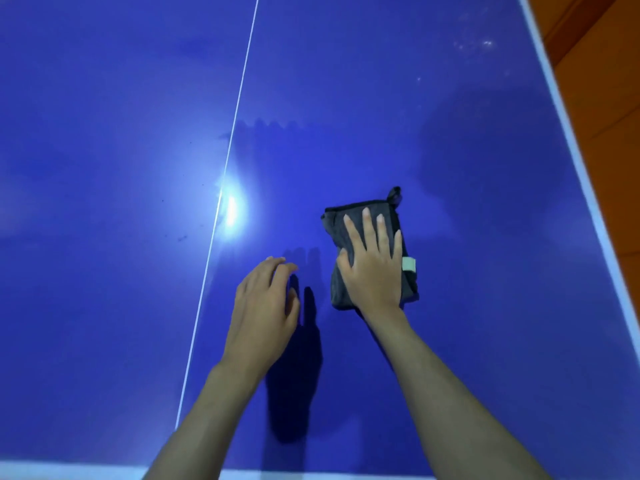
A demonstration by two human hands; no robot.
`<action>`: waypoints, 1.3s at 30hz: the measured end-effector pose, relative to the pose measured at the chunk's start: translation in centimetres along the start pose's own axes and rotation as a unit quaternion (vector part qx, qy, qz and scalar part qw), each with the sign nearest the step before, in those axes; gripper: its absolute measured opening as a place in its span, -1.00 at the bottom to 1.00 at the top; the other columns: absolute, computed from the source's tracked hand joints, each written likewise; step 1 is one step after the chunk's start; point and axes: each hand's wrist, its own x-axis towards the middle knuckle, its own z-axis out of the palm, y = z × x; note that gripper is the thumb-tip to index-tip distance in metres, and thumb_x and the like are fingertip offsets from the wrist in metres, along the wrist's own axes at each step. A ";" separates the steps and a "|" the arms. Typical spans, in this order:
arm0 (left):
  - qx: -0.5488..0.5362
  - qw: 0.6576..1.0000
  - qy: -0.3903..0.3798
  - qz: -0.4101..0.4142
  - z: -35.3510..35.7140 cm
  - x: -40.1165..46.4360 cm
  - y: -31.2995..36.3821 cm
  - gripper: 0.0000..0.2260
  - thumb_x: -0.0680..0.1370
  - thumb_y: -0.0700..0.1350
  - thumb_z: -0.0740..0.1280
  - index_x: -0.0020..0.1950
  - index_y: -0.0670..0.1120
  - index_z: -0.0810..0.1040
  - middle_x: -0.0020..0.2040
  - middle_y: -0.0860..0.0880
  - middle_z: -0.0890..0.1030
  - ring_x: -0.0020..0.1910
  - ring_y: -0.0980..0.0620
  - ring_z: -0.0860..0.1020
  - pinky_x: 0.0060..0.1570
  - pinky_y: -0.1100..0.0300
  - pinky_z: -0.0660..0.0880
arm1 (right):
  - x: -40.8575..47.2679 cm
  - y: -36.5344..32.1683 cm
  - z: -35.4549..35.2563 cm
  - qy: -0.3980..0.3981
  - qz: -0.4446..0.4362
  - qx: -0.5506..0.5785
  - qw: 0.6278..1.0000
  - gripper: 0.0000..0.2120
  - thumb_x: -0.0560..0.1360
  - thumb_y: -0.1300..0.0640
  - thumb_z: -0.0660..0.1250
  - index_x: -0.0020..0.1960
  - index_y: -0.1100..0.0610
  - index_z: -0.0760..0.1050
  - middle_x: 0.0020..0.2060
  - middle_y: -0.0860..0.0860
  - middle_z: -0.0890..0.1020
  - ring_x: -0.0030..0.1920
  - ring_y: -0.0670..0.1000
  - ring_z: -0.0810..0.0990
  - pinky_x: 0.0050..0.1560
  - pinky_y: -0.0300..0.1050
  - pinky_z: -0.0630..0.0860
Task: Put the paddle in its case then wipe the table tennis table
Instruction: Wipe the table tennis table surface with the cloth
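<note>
A: Where is the cloth [363,233] relative to the hands?

B: Directly under the right hand [372,268], which lies flat on it, fingers straight and spread, pressing it onto the blue table [467,237]. Its long axis runs from about 12 o'clock to 6 o'clock, in line with that forearm, with a small loop at the 12 o'clock end and a pale tag at 3 o'clock.

A: And the left hand [266,313]?

B: Just beside it, at 9 o'clock from the cloth, fingers loosely curled, holding nothing. I cannot tell whether it touches the table.

A: So which hand wipes?

B: I'd judge the right 1; it is already on the cloth. The white line [228,168] lies further out at 9 o'clock. No paddle or case is in view.
</note>
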 end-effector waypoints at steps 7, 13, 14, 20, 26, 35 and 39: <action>0.058 0.998 -0.027 0.017 0.0 -7.1 1.8 -0.57 0.58 -0.20 0.36 0.47 -0.12 0.48 0.44 -0.13 0.50 0.42 -0.19 0.42 0.27 -0.14 0.50 | -17.4 1.8 -1.3 -0.036 0.002 0.000 0.999 -0.38 0.67 -0.12 -0.04 0.71 -0.06 0.02 0.70 0.03 0.03 0.69 0.12 -0.02 0.63 0.30 0.03; 0.061 0.996 -0.054 -0.018 0.6 -11.3 3.8 -0.67 0.62 -0.14 0.32 0.39 -0.09 0.53 0.42 -0.12 0.48 0.41 -0.19 0.41 0.19 -0.17 0.50 | -29.8 2.2 -2.7 -0.052 0.012 -0.008 0.999 -0.36 0.68 -0.15 -0.02 0.71 -0.05 -0.07 0.70 0.05 -0.03 0.69 0.15 -0.06 0.62 0.32 0.07; 0.058 0.997 -0.053 -0.021 0.7 -11.6 4.2 -0.68 0.62 -0.13 0.31 0.38 -0.09 0.53 0.42 -0.12 0.49 0.40 -0.19 0.41 0.19 -0.17 0.50 | -31.1 2.1 -2.9 -0.053 0.016 -0.009 0.998 -0.36 0.68 -0.15 0.00 0.71 -0.05 -0.06 0.70 0.05 -0.02 0.69 0.15 -0.05 0.62 0.32 0.09; 0.035 0.999 -0.030 -0.024 1.0 -11.9 4.9 -0.69 0.60 -0.15 0.36 0.35 -0.10 0.55 0.45 -0.16 0.45 0.44 -0.21 0.39 0.18 -0.19 0.50 | -30.4 2.1 -3.1 -0.051 0.045 0.004 0.998 -0.36 0.67 -0.18 0.06 0.70 -0.10 0.02 0.69 0.03 0.08 0.68 0.12 0.02 0.59 0.32 0.17; -0.001 0.999 -0.024 -0.045 1.0 -8.7 4.9 -0.68 0.62 -0.13 0.34 0.38 -0.08 0.54 0.48 -0.10 0.42 0.47 -0.15 0.36 0.25 -0.17 0.48 | -21.5 3.0 -2.3 -0.012 0.052 0.008 0.999 -0.36 0.67 -0.22 0.13 0.69 -0.11 0.08 0.68 0.03 0.11 0.68 0.15 0.06 0.60 0.33 0.12; 0.015 0.999 -0.052 0.005 1.5 1.8 2.9 -0.72 0.57 -0.20 0.37 0.28 -0.05 0.58 0.41 -0.07 0.47 0.37 -0.13 0.46 0.20 -0.07 0.52 | 0.5 5.0 -0.7 0.022 0.077 -0.018 0.997 -0.41 0.69 -0.24 0.03 0.69 -0.14 0.07 0.69 -0.01 0.08 0.69 0.11 0.01 0.63 0.28 -0.01; 0.019 0.998 -0.055 0.000 1.5 6.0 1.9 -0.72 0.56 -0.21 0.40 0.26 -0.04 0.60 0.41 -0.05 0.47 0.38 -0.12 0.47 0.20 -0.05 0.52 | 9.8 5.8 -0.1 0.041 0.078 -0.025 0.996 -0.42 0.69 -0.23 -0.01 0.69 -0.14 0.09 0.69 0.00 0.11 0.68 0.12 0.04 0.63 0.28 -0.01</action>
